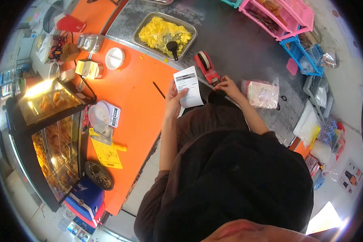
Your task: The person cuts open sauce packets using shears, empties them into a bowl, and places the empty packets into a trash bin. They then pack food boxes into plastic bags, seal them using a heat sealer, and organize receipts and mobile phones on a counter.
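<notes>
We hold the printed slip (192, 82) in our left hand (175, 98), thumb and fingers clamped on its left side; our right hand (230, 87) is at the near end of the red tape dispenser (209, 72), fingers bent, though we cannot tell whether they pinch anything; the dispenser sits on the dark counter (238, 44), just right of the slip; beyond it is a metal tray (194, 33) of yellow food (157, 32) with a black scoop (172, 47); a plastic-wrapped package (263, 94) lies right of our right hand.
</notes>
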Available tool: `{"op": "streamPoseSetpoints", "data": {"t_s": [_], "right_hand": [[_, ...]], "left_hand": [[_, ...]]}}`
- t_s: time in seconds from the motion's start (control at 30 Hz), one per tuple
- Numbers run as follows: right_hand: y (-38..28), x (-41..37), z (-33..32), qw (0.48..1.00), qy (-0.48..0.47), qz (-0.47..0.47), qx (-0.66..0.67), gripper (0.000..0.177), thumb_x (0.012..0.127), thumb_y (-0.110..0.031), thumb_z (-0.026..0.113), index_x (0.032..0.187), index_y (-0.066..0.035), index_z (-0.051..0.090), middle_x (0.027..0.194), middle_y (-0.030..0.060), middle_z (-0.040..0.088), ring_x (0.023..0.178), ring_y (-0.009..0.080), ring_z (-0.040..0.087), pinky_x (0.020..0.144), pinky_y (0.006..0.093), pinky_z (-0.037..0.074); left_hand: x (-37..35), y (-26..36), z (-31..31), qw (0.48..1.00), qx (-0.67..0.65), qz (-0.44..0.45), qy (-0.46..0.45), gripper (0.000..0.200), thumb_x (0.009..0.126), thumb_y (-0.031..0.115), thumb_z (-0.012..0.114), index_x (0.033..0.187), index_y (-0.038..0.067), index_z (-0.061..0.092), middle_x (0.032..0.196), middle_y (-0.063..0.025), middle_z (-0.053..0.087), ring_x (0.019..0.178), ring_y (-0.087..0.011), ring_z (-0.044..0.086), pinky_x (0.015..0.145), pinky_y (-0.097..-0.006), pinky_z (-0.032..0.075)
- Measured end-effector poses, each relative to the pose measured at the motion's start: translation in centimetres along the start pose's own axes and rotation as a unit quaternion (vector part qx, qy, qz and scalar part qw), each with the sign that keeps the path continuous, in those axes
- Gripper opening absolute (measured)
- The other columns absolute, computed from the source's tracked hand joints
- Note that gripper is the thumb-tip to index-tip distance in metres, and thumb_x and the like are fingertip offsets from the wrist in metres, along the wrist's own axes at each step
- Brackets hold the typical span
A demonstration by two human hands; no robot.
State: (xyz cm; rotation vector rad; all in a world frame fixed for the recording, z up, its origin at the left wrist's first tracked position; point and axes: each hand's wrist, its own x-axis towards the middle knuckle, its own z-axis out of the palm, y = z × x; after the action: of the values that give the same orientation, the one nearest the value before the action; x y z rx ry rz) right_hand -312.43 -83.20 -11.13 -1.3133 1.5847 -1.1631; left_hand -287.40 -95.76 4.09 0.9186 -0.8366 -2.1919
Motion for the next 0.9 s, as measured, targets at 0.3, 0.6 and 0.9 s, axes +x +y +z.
{"op": "streamPoseSetpoints", "data": {"t_s": [0.3, 0.6, 0.9], "right_hand": [[-0.4, 0.5, -1.9, 0.898, -0.032, 0.405, 0.166, 0.015, 0.083, -0.016, 0.066, 0.095, -0.008, 0.072, 0.094, 0.0055, 0.057, 0.091, 0.0174, 0.061, 0.07, 0.0328, 0.055], [-14.4, 4.5, 0.4, 0.976, 0.076, 0.078, 0.186, 0.025, 0.086, -0.015, 0.061, 0.108, -0.002, 0.065, 0.114, 0.0079, 0.052, 0.105, 0.017, 0.051, 0.083, 0.0304, 0.047], [-6.1, 5.9, -1.4, 0.928, -0.131, 0.341, 0.072, 0.037, 0.077, -0.035, 0.074, 0.109, -0.019, 0.065, 0.087, -0.0008, 0.062, 0.074, 0.0082, 0.056, 0.068, 0.0263, 0.049]], "left_hand": [[0.1, -2.7, 0.4, 1.0, 0.005, -0.014, -0.028, 0.061, 0.078, -0.012, 0.058, 0.134, 0.001, 0.038, 0.12, -0.0123, 0.059, 0.11, -0.0209, 0.057, 0.094, -0.0327, 0.044], [-0.4, -3.0, 3.4, 0.99, 0.034, -0.047, -0.128, 0.06, 0.077, -0.013, 0.058, 0.133, 0.0, 0.038, 0.123, -0.0117, 0.055, 0.112, -0.0193, 0.055, 0.095, -0.0321, 0.044], [-2.4, -0.3, 3.1, 0.996, 0.008, -0.011, -0.09, 0.069, 0.077, -0.012, 0.059, 0.139, 0.006, 0.035, 0.123, -0.0152, 0.055, 0.113, -0.0239, 0.055, 0.092, -0.036, 0.048]]}}
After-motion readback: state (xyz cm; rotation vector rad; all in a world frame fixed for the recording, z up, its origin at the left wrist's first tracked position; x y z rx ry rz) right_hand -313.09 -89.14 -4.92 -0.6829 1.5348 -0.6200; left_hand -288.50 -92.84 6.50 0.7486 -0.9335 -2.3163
